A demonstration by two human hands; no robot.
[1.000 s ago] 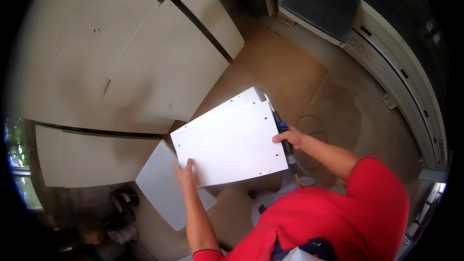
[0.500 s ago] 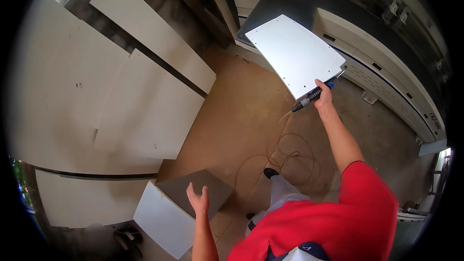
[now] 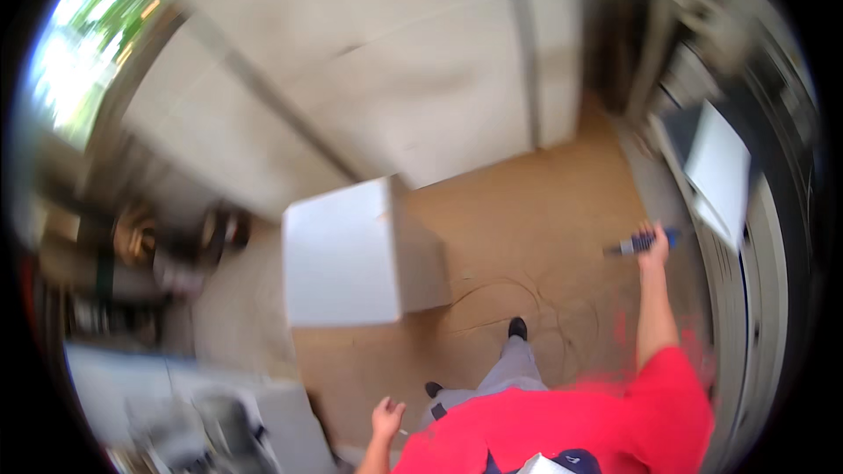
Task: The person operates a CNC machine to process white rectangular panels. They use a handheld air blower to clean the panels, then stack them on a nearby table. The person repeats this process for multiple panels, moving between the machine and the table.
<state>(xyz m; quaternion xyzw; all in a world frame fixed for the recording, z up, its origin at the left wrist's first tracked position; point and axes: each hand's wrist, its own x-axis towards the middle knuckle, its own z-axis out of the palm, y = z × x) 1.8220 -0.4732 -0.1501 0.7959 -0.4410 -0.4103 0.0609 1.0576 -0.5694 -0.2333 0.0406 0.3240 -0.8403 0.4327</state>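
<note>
My right hand is wrapped around a slim dark power screwdriver with a blue part at one end, held out over the floor at the right. Just beyond it a white drilled panel lies on the machine's dark bed, apart from the tool. Low and close to my body, my left hand has its fingers loosely bent and apart, and I see nothing held in it. A white box-shaped cabinet piece stands on the floor ahead of that hand. Motion blurs much of the picture.
Large pale boards lean at the back. A long machine runs along the right side. A thin hose loops over the brown floor sheet near my feet. At the lower left stands a white worktop with grey items.
My view has swung left, so the panel and machine sit farther right. The screwdriver in my right hand has come away from the panel. My left hand has dropped nearer my body.
</note>
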